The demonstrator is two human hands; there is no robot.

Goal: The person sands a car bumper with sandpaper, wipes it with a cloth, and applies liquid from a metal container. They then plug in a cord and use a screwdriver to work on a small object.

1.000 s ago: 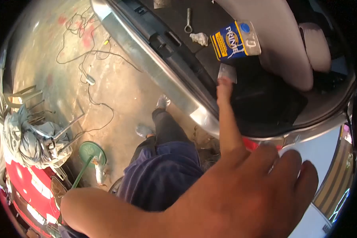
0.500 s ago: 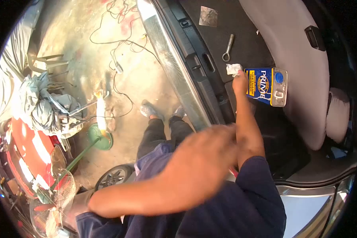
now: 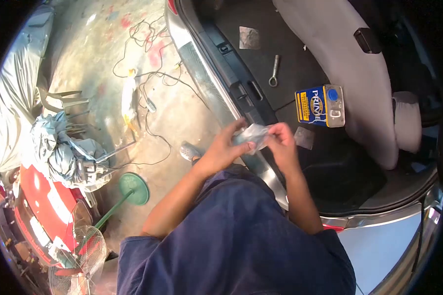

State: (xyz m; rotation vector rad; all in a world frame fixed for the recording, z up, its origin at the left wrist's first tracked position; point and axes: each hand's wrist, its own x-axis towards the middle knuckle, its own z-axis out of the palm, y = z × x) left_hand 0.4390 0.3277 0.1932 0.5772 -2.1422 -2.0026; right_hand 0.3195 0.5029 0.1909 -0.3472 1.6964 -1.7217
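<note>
Stained concrete floor (image 3: 101, 64) beside open trunk (image 3: 251, 69), pale wad (image 3: 253, 134) between fingers (image 3: 281, 130).

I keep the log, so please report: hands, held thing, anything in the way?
Left hand and right hand both on crumpled whitish piece. Material unclear. Blue can apart from hands; nothing visibly in the way.

Bright, stained floor (image 3: 103, 54) to my left
It lies in patchy light, with red smudges (image 3: 126, 20) and a dark cable (image 3: 170, 145) looped across it; near me I see a green round-based stand (image 3: 134, 188), a wire-caged fan (image 3: 86, 255), glossy red bodywork (image 3: 44, 201) and silvery sheeting (image 3: 19, 98) near a beige chair (image 3: 64, 101)
</note>
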